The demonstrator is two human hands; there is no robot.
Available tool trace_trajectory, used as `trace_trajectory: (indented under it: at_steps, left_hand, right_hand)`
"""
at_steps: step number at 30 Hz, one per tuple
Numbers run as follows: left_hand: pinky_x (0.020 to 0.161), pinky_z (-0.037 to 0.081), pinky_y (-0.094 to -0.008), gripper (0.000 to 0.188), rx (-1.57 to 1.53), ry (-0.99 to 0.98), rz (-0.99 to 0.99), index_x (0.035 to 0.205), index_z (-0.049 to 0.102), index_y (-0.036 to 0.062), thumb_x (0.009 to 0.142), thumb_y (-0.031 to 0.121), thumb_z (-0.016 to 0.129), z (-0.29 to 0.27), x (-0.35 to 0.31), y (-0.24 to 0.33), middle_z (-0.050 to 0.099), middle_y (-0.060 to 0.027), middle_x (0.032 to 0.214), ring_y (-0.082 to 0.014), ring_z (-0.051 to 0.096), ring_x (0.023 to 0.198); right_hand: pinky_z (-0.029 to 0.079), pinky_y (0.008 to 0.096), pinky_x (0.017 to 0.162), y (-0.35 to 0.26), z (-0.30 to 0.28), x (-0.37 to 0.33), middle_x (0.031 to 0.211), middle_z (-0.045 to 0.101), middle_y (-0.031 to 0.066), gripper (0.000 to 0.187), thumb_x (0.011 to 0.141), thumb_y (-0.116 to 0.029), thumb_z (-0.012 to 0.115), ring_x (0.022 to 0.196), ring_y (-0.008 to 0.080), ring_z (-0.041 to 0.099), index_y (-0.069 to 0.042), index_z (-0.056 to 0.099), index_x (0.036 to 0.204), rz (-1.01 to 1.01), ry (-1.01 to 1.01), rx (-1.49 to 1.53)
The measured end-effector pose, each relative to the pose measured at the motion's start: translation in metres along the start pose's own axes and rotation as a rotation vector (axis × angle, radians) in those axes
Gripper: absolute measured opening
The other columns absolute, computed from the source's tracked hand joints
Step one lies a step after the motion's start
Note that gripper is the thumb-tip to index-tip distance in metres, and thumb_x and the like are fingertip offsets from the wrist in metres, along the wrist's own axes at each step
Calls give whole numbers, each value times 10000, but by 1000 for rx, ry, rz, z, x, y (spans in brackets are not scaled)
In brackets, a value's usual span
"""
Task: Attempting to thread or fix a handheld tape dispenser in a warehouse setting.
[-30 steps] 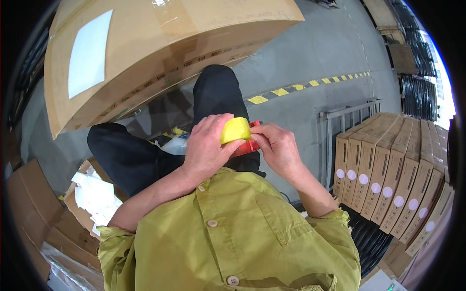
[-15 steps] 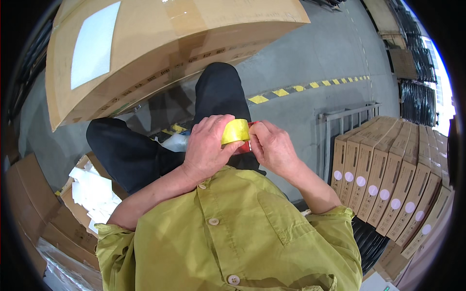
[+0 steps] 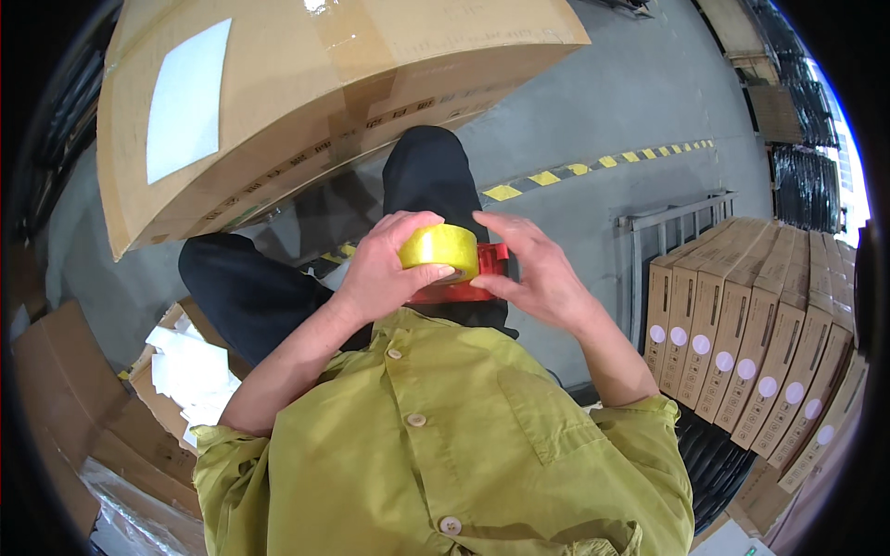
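A roll of yellow packing tape (image 3: 439, 247) is gripped by my left hand (image 3: 375, 271), its fingers over the far side and its thumb across the near edge. Just behind and beside the roll shows a red tape dispenser (image 3: 490, 263), partly hidden by the tape and my hands. I cannot tell whether the roll sits on the dispenser. My right hand (image 3: 549, 285) is spread around the dispenser's right end, fingers apart, with the thumb tip near or against the red part. Both hands are in front of my shirt, above my lap.
A large cardboard box (image 3: 278, 93) with a white sheet (image 3: 190, 102) stands ahead on the left. Several flat cartons (image 3: 732, 324) stand in a row at the right, beside a metal rack (image 3: 681, 215). An open box with white sheets (image 3: 190, 366) lies at lower left. Striped tape (image 3: 547, 177) crosses the floor.
My right hand has opened and its fingers have spread away from the roll's edge. More of the red dispenser shows now. The yellow roll has shifted slightly left in my left hand.
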State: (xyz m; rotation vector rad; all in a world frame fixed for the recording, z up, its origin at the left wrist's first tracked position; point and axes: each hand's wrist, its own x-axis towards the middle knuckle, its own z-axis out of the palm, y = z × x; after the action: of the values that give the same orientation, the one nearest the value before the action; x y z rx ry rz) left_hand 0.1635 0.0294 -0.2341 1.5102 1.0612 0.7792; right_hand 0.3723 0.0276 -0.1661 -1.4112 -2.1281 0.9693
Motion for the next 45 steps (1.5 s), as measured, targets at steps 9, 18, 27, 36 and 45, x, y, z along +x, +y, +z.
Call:
trace_trajectory:
  at_steps: [9,18,27,36,45]
  left_hand:
    - [1053,264,-344,563,58,92,-82,1262,462,90,724,52,626,7,-11,-3,363,-128,1334,-249,292,1285]
    - [1066,246,-372,702,-228,151,-364,1369,295,116,753,149,629,13,-23,8,146,-211,1426,-323,193,1333]
    - [1055,257,-372,689,-283,212,-411,1363,306,141,739,161,599,22,-22,13,156,-200,1421,-319,194,1331]
    - [1017,309,-362,594,-262,270,-355,1299,404,142,730,145,575,20,-14,-5,224,-187,1377,-320,262,1281]
    - [1013,289,-299,566,-208,157,-392,1316,418,129,763,99,539,4,1,-5,299,-102,1350,-226,330,1227]
  right_hand:
    - [466,386,787,11,14,21,1050,592,179,540,693,-148,733,905,353,569,-9,505,1163,32,-249,-32]
    - [487,362,719,6,22,18,1017,595,167,524,665,-157,749,835,325,590,-3,530,1115,90,-216,-8]
    - [490,350,703,11,28,14,1024,574,159,520,671,-147,754,816,312,589,6,524,1113,90,-198,50]
    - [487,327,702,17,39,21,970,564,111,526,654,-136,781,817,244,576,-13,529,1099,77,-169,142]
    - [467,264,740,23,34,36,920,598,43,525,668,-167,799,817,117,559,-10,551,1103,280,-339,490]
